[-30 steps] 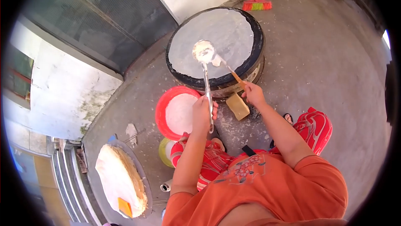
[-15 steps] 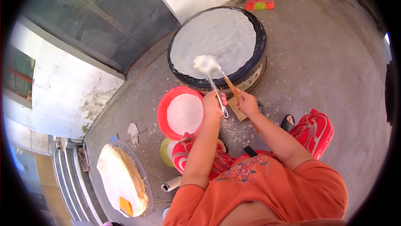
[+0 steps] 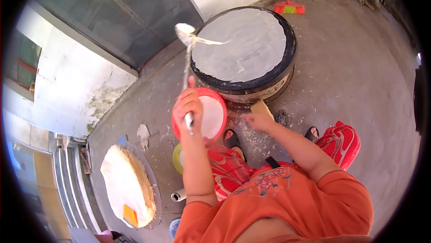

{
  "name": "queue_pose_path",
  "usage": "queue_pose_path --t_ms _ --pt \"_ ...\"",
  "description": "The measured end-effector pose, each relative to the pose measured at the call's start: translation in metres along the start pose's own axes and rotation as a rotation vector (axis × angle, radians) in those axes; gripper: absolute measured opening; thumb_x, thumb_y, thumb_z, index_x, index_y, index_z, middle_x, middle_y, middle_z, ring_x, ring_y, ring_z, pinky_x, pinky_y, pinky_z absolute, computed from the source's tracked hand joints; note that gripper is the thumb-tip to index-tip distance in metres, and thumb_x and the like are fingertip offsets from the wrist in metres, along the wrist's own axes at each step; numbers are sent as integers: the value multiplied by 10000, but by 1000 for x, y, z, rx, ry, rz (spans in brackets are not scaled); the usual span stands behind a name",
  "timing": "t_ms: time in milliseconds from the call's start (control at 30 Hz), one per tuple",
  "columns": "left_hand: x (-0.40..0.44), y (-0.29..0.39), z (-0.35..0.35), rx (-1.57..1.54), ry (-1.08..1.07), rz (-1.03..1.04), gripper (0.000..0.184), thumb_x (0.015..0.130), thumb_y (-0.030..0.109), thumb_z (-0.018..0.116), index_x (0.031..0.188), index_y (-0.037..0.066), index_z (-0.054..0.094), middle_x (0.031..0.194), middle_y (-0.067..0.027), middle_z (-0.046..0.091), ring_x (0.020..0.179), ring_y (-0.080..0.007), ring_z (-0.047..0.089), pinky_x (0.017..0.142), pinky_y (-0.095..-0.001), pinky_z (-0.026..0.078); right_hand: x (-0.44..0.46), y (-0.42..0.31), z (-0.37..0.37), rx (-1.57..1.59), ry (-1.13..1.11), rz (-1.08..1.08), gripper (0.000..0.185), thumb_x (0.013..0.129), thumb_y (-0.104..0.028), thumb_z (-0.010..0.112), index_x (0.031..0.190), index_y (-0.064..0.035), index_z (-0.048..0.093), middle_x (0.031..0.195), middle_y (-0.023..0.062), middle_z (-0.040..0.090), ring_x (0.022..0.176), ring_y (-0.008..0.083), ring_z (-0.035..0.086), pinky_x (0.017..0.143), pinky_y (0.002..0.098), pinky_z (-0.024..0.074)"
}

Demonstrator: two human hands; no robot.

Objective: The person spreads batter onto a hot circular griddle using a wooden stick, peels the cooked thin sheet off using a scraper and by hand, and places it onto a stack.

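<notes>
The left hand [image 3: 188,106] wraps its fingers around the ladle [image 3: 185,33], whose coated bowl (a pale streak hangs off it) shows left of the griddle [image 3: 291,47], above the basin [image 3: 221,103]. The right hand [image 3: 259,121] curls its fingers near the block [image 3: 262,108]; their grip is unclear.

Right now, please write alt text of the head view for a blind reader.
Left hand holds up a coated ladle beside a round griddle, where a thin pale sheet lies; right hand is lower, near a red basin.
</notes>
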State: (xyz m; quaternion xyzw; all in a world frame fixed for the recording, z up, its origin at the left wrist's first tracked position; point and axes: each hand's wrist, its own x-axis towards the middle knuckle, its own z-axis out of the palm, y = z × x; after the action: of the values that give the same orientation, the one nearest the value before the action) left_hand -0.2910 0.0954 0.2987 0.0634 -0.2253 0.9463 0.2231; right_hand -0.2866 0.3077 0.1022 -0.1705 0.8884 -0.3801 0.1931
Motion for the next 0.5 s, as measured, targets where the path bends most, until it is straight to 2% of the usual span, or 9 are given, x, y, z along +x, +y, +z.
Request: queue_pose_path --t_ms 33,100,167,200,233,300,367,433,500 --pt "-12 7 7 1 0 1 362 873 -25 317 1207 -163 309 696 -79 432 488 -129 448 389 -232 403 -3 -10 1 0 -1 -1 273 873 -219 452 1109 -211 587 804 115 632 688 208 593 651 330 462" --pt "-41 24 22 125 27 84 363 876 -3 330 1203 -159 317 702 -77 424 493 -123 436 387 -235 392 -12 -27 -4 308 10 -78 314 859 -240 468 1151 -170 562 917 141 635 844 247 608 757 324 471" --pt "-76 45 30 215 132 156 360 882 26 339 1196 -149 334 707 -75 423 497 -119 428 389 -232 381 -20 -23 -33 380 197 -19 299 846 -226 506 1127 -157 581 938 112 644 828 220 615 750 302 474" --pt "-94 57 31 305 240 223 358 888 55 348 1189 -139 351 713 -73 421 501 -115 421 391 -229 370 4 39 -10 393 416 -165 291 846 -231 507 1115 -153 589 929 117 645 782 215 621 715 307 480" --pt "-112 69 29 298 240 222 358 888 55 348 1189 -139 351 713 -73 421 501 -115 421 391 -229 370 -1 57 -18 487 490 7 291 850 -245 494 1111 -162 589 893 138 637 732 234 621 675 329 481" --pt "-145 99 13 404 534 307 363 893 113 366 1173 -118 384 721 -69 419 506 -111 408 405 -223 359 -29 60 -25 283 522 114 294 847 -239 496 1119 -170 585 866 144 633 706 235 613 660 332 477" --pt "-170 132 -17 356 633 302 348 895 126 369 1151 -108 404 717 -65 416 507 -107 399 407 -218 350 -57 48 -26 77 553 216 298 844 -232 498 1126 -178 581 840 149 628 679 237 606 644 335 474" --pt "-186 167 -58 314 736 296 335 897 139 372 1130 -97 423 713 -61 412 508 -103 391 409 -213 340 -74 28 -17 0 -95 94 293 856 -190 512 1135 -129 580 969 45 649 751 109 585 678 277 467" --pt "-196 199 -99 349 897 198 325 898 167 381 1108 -74 439 793 -101 495 547 -138 468 468 -228 417 -79 11 -20 106 24 75 305 840 -178 514 1138 -159 577 884 92 638 715 164 595 667 294 467"
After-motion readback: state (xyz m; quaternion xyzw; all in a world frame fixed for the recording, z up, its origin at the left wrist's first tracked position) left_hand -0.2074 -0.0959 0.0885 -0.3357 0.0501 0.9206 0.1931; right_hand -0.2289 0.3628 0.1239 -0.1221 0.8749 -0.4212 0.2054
